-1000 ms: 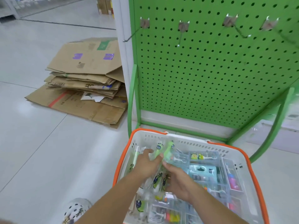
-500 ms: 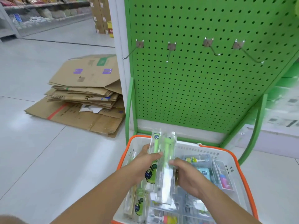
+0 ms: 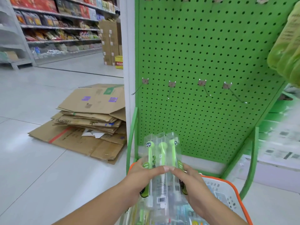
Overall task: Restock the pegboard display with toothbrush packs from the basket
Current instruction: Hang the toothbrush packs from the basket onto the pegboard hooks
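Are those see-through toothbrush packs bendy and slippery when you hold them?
Probably fairly stiff: the toothbrush packs stand upright above the left hand and right hand without drooping. The glossy clear plastic looks slippery, so stacked packs might slide apart. Likely light, since fingers alone hold them.

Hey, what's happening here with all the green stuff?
A person is restocking a shop display. Both hands, left and right, hold a bunch of clear toothbrush packs with green brushes, lifted above the basket on the floor. In front stands a green pegboard whose row of four hooks is bare. None of the held packs is hung yet.
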